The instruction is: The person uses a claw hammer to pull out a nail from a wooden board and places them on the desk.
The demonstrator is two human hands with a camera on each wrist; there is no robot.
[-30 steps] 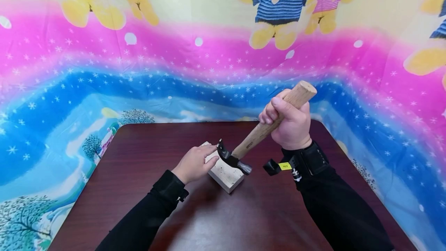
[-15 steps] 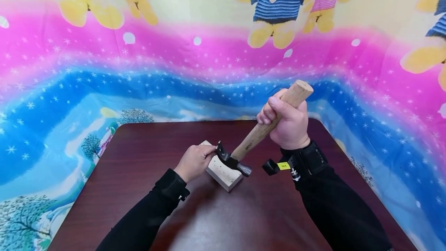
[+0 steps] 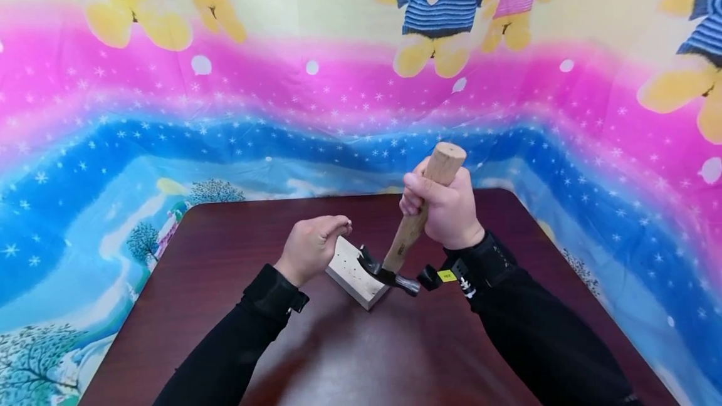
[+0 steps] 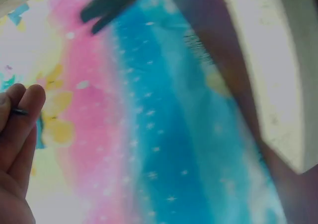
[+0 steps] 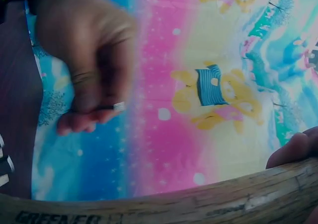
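A small dark nail point(image 4: 20, 112) is pinched between thumb and forefinger of my left hand point(image 3: 310, 246). Its bright end point(image 5: 118, 106) sticks out past the fingertips in the right wrist view. That hand is raised over the far left part of a pale wooden block point(image 3: 356, 271), which lies flat and has several dark marks on top. My right hand point(image 3: 453, 208) grips the wooden handle of a claw hammer point(image 3: 406, 240), handle end up. The black hammer head hangs low over the block's right side; whether it touches the block I cannot tell.
The dark red-brown table point(image 3: 237, 230) has its far edge close to a printed cloth point(image 3: 338, 93) with bears and snowflakes. The cloth also hangs along both sides. A small black camera with a yellow tag point(image 3: 445, 276) sits on the right wrist.
My left hand was resting on the block with spread fingers; its fingers came together, and it has lifted with the nail. The hammer handle has swung left and more upright.
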